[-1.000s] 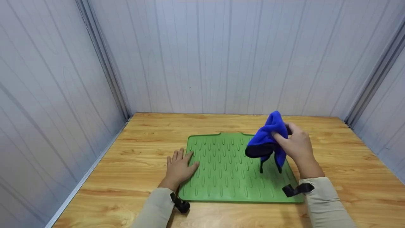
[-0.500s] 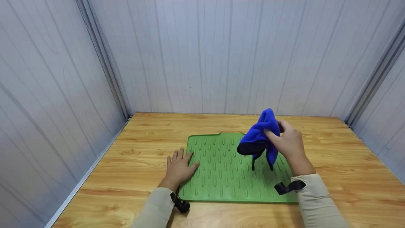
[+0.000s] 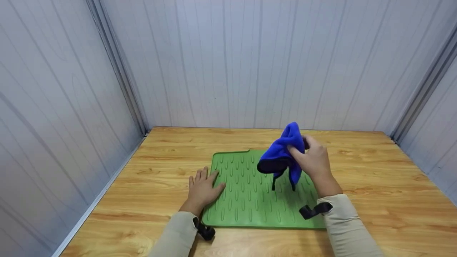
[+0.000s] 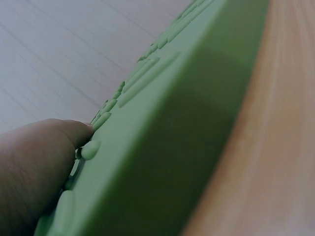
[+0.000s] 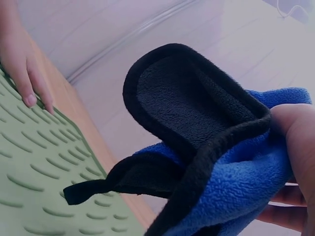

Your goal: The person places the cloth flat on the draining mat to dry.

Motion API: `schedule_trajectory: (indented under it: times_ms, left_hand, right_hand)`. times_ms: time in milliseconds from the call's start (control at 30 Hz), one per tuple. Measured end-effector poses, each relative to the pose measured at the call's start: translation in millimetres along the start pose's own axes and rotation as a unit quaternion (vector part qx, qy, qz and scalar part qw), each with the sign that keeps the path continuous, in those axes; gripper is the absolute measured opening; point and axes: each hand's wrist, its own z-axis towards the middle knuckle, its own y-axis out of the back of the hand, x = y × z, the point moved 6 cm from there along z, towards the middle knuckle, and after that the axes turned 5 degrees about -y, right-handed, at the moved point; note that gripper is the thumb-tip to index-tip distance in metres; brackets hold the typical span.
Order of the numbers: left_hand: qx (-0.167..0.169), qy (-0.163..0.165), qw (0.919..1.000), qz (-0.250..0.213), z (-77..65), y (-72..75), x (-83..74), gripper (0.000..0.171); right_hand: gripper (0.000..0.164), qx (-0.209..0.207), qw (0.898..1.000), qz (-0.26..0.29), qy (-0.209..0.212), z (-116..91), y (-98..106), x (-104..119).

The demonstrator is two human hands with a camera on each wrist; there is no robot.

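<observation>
A green mat [image 3: 246, 200] with rows of raised oval ridges lies on the wooden table. My left hand [image 3: 202, 191] rests on its left edge, fingers spread and straight. In the left wrist view, the thumb [image 4: 44, 152] touches the ridged surface beside the mat's thick rim. Above the right half of the mat, my right hand [image 3: 314, 159] grips a bunched blue cloth [image 3: 282, 148] with dark trim and a dark underside. In the right wrist view, the cloth [image 5: 241, 191] hangs in folds, with a black loop or strap [image 5: 86, 191] dangling from it.
The wooden table [image 3: 150, 171] extends around the mat on all sides. Pale panelled walls [image 3: 228, 64] enclose the back and both sides. A black strap fitting [image 3: 316, 210] sits at the right cuff, another black fitting [image 3: 204, 230] at the left.
My right hand has moved left over the mat, carrying the blue cloth with it. The left hand stays in place on the mat's edge.
</observation>
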Motion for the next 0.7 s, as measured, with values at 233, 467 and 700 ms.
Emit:
schedule_trajectory:
  times_ms: [233, 467, 700]
  left_hand:
    - [0.001, 0.002, 1.0, 0.002, 0.3, -0.7, -0.2, 0.065]
    - [0.0, 0.003, 1.0, 0.009, -0.2, 0.7, -1.3, 0.065]
    - [0.004, 0.008, 0.9999, 0.008, 0.1, -0.6, -0.6, 0.066]
  right_hand:
    - [0.044, -0.003, 1.0, 0.01, 0.007, -1, -16, 0]
    - [0.038, -0.022, 0.999, 0.019, 0.034, -6, -25, 3]
    - [0.034, -0.046, 0.997, 0.029, 0.049, -10, -33, 1]
